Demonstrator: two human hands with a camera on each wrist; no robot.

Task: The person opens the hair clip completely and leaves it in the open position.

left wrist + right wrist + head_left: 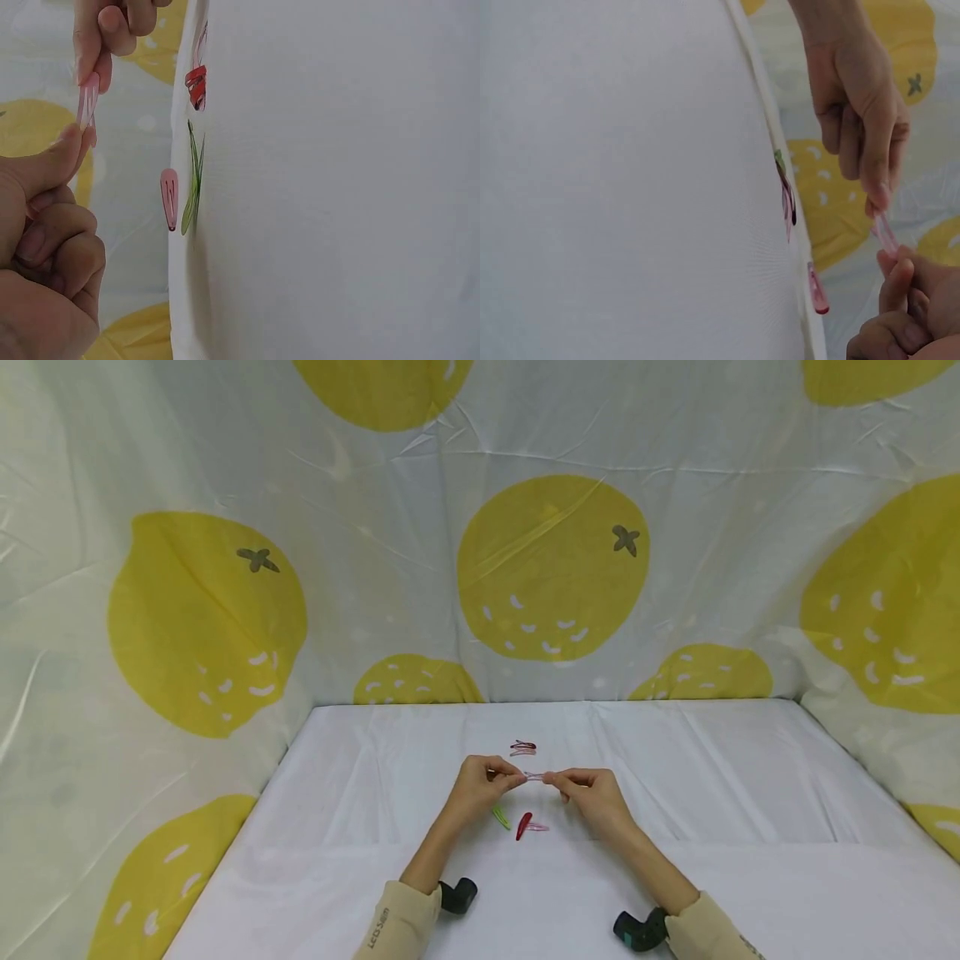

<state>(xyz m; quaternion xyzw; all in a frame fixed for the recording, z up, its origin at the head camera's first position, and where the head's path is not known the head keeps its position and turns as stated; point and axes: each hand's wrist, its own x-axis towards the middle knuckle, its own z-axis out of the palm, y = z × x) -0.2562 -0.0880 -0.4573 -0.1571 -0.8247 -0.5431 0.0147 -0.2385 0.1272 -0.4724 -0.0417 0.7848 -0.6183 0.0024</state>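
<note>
Above the white table, a pink snap hair clip point(534, 777) is stretched between both hands. My left hand point(478, 789) pinches one end between thumb and index finger, and my right hand point(596, 797) pinches the other. Up close in the left wrist view the pink clip point(88, 105) shows slots along its body; whether it is snapped closed I cannot tell. On the cloth below the hands lie a green hair clip point(501, 817), a red hair clip point(523, 826) and a pink one point(538, 827) touching or overlapping the red.
Farther back on the white tablecloth point(712, 777) sit a dark red hair clip point(527, 745) and a pink hair clip point(522, 752), close together. A lemon-print curtain point(390, 568) hangs behind and along the sides. Black wrist cameras point(459, 896) are on both forearms.
</note>
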